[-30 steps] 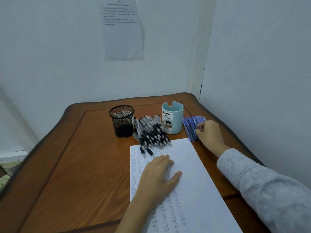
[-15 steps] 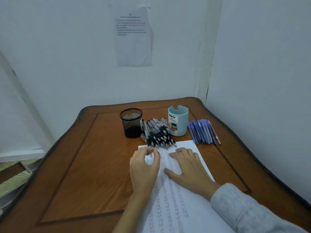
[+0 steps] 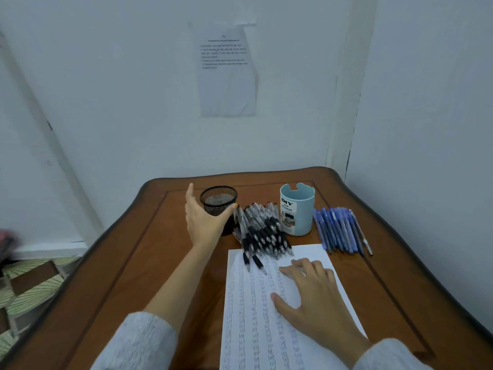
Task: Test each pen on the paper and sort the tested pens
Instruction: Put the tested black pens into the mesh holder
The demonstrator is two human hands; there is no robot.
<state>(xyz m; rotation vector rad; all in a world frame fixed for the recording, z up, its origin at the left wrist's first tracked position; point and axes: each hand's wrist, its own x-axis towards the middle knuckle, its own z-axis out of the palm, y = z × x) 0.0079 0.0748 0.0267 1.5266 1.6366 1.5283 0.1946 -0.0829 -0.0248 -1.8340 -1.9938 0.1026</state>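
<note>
A white sheet of paper (image 3: 314,255) covered in rows of pen marks lies on the wooden table (image 3: 138,263). My right hand (image 3: 312,297) rests flat on it, fingers spread, holding nothing. My left hand (image 3: 204,218) wraps around the near left side of the black mesh pen cup (image 3: 219,200). A pile of black pens (image 3: 262,232) lies between the mesh cup and the light blue pen holder (image 3: 297,209), its tips reaching onto the paper. A row of blue pens (image 3: 338,229) lies to the right of the blue holder.
White walls close in behind and to the right of the table. A printed notice (image 3: 226,70) hangs on the back wall. The table's left edge drops to a patterned floor (image 3: 32,284).
My left hand left the paper and reached forward to the black mesh cup. My right hand stayed flat on the paper. The camera view shifted.
</note>
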